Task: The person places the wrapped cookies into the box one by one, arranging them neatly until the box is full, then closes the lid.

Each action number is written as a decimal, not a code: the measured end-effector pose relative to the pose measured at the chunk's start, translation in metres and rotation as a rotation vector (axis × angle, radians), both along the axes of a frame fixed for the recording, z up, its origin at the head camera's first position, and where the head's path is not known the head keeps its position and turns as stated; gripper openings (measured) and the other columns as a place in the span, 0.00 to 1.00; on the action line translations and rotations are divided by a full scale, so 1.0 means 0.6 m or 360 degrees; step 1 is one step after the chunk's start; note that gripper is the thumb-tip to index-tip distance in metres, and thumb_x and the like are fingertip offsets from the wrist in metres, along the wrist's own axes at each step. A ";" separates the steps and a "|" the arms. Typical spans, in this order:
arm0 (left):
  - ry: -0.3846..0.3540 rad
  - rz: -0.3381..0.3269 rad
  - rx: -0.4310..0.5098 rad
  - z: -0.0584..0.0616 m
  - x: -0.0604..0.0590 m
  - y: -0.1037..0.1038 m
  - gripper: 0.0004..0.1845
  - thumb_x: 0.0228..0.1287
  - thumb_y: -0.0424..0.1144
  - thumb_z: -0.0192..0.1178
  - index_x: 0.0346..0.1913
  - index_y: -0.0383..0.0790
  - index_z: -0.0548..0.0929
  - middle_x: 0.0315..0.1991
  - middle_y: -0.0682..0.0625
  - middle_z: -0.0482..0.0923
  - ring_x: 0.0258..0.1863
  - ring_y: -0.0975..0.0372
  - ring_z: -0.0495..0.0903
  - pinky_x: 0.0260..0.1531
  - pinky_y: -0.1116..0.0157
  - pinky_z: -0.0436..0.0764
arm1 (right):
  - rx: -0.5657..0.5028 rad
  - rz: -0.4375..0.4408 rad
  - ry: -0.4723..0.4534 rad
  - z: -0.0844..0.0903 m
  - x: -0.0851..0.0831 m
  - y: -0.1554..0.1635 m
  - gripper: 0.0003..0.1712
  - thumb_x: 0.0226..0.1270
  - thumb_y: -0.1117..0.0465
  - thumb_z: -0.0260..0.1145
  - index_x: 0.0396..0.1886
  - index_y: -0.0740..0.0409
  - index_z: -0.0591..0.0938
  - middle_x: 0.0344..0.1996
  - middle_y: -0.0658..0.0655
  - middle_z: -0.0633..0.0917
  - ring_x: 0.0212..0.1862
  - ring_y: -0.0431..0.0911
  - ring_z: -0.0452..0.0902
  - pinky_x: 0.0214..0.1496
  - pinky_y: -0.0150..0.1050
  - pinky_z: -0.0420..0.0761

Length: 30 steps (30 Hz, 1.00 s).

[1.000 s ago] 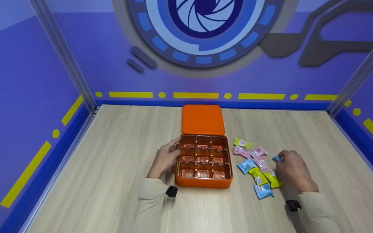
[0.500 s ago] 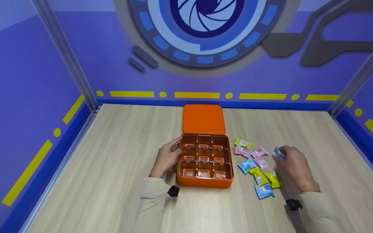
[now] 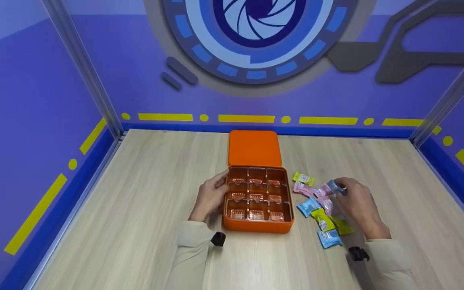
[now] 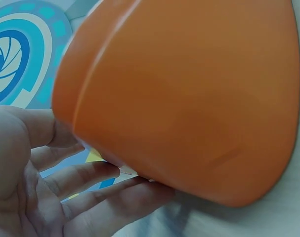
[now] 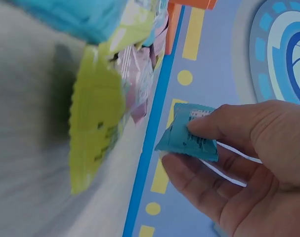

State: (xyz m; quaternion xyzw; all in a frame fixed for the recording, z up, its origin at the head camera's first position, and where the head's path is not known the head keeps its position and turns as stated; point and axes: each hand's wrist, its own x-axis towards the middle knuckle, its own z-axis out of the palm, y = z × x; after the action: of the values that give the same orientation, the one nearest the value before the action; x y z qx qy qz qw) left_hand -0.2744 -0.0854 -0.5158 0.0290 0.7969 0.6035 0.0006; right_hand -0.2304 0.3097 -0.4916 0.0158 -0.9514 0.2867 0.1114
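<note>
Right hand (image 3: 355,201) pinches blue candy packet (image 3: 334,186) over the candy pile, orange compartment box (image 3: 258,225) lies to its left, steadied by left hand (image 3: 210,197), fingers straight against its side.

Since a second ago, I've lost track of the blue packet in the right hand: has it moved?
Yes. The right hand pinches the blue packet and has carried it left and farther back, toward the orange box, over the loose packets.
</note>
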 end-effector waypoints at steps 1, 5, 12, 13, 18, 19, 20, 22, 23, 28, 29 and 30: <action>0.0006 -0.0003 0.0004 0.000 0.000 0.000 0.29 0.71 0.31 0.59 0.75 0.42 0.78 0.66 0.39 0.80 0.70 0.50 0.76 0.72 0.51 0.70 | -0.0012 0.0013 -0.0016 0.001 -0.001 -0.003 0.21 0.73 0.72 0.65 0.63 0.71 0.80 0.55 0.72 0.83 0.55 0.67 0.80 0.62 0.66 0.78; -0.0002 -0.0021 0.0012 0.000 0.001 -0.001 0.29 0.73 0.31 0.59 0.76 0.43 0.77 0.67 0.39 0.80 0.70 0.50 0.76 0.71 0.51 0.70 | -0.0040 0.0049 -0.0093 0.008 -0.004 -0.013 0.22 0.74 0.70 0.67 0.65 0.68 0.79 0.56 0.71 0.83 0.56 0.66 0.80 0.64 0.66 0.78; -0.0027 -0.0045 0.0040 -0.003 0.001 -0.007 0.29 0.74 0.31 0.59 0.77 0.44 0.76 0.68 0.38 0.78 0.70 0.50 0.75 0.71 0.51 0.71 | -0.0001 0.0150 -0.0044 0.015 -0.011 -0.042 0.18 0.71 0.73 0.69 0.59 0.69 0.79 0.51 0.70 0.84 0.52 0.63 0.81 0.59 0.64 0.81; -0.0032 -0.0044 0.0046 -0.004 0.001 -0.007 0.29 0.74 0.31 0.59 0.77 0.45 0.76 0.69 0.38 0.78 0.70 0.50 0.75 0.71 0.51 0.71 | 0.0006 0.0169 -0.0030 0.016 -0.011 -0.046 0.17 0.71 0.73 0.69 0.58 0.69 0.80 0.50 0.69 0.85 0.51 0.62 0.81 0.59 0.63 0.81; -0.0045 -0.0044 0.0054 -0.006 0.002 -0.009 0.29 0.74 0.31 0.59 0.77 0.45 0.76 0.70 0.37 0.77 0.67 0.50 0.78 0.68 0.52 0.74 | 0.0042 0.0262 0.0056 0.018 -0.009 -0.068 0.17 0.69 0.74 0.71 0.56 0.67 0.82 0.49 0.66 0.85 0.49 0.59 0.82 0.57 0.60 0.84; -0.0047 -0.0043 0.0049 -0.007 0.002 -0.009 0.29 0.74 0.31 0.59 0.77 0.45 0.76 0.70 0.37 0.76 0.65 0.51 0.79 0.67 0.53 0.75 | 0.0047 0.0277 0.0076 0.018 -0.008 -0.071 0.17 0.69 0.74 0.71 0.56 0.66 0.83 0.49 0.65 0.85 0.49 0.58 0.83 0.56 0.59 0.84; -0.0049 -0.0041 0.0043 -0.007 0.002 -0.009 0.29 0.74 0.31 0.59 0.77 0.46 0.76 0.70 0.37 0.76 0.64 0.51 0.80 0.66 0.53 0.76 | 0.0048 0.0289 0.0090 0.018 -0.008 -0.075 0.18 0.68 0.74 0.72 0.56 0.65 0.84 0.48 0.64 0.86 0.48 0.57 0.83 0.55 0.58 0.85; -0.0056 -0.0041 0.0033 -0.007 0.001 -0.010 0.29 0.75 0.32 0.59 0.77 0.46 0.76 0.70 0.37 0.76 0.62 0.52 0.81 0.64 0.54 0.78 | 0.0051 0.0312 0.0127 0.018 -0.008 -0.082 0.18 0.67 0.75 0.73 0.55 0.64 0.85 0.47 0.63 0.86 0.46 0.56 0.83 0.53 0.57 0.86; -0.0063 -0.0041 0.0036 -0.007 0.001 -0.010 0.29 0.75 0.32 0.60 0.77 0.47 0.77 0.70 0.37 0.76 0.62 0.52 0.81 0.64 0.54 0.78 | 0.0049 0.0323 0.0141 0.018 -0.009 -0.085 0.17 0.66 0.74 0.74 0.54 0.63 0.86 0.46 0.62 0.86 0.46 0.55 0.84 0.52 0.56 0.86; -0.0090 -0.0045 0.0054 -0.007 0.000 -0.009 0.29 0.75 0.32 0.60 0.77 0.48 0.76 0.71 0.37 0.75 0.68 0.50 0.77 0.67 0.52 0.76 | 0.0018 0.0375 0.0190 0.021 -0.010 -0.103 0.16 0.65 0.73 0.77 0.52 0.61 0.88 0.44 0.59 0.87 0.45 0.54 0.85 0.50 0.54 0.87; -0.0092 -0.0045 0.0062 -0.007 0.000 -0.009 0.29 0.75 0.32 0.60 0.77 0.48 0.76 0.71 0.36 0.75 0.68 0.49 0.77 0.67 0.52 0.76 | 0.0010 0.0385 0.0194 0.022 -0.010 -0.106 0.16 0.65 0.73 0.76 0.52 0.61 0.88 0.44 0.59 0.87 0.45 0.54 0.85 0.50 0.54 0.87; -0.0094 -0.0045 0.0064 -0.006 0.001 -0.008 0.29 0.75 0.32 0.60 0.77 0.48 0.76 0.71 0.36 0.75 0.68 0.49 0.77 0.66 0.52 0.77 | 0.0000 0.0395 0.0199 0.023 -0.009 -0.110 0.16 0.64 0.74 0.76 0.52 0.61 0.88 0.44 0.59 0.86 0.45 0.54 0.85 0.50 0.54 0.87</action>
State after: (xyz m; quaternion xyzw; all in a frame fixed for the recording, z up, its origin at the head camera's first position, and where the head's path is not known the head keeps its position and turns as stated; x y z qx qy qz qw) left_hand -0.2741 -0.0905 -0.5197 0.0224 0.7837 0.6199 0.0320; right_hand -0.2360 0.2438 -0.4777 0.1511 -0.9334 0.2966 0.1341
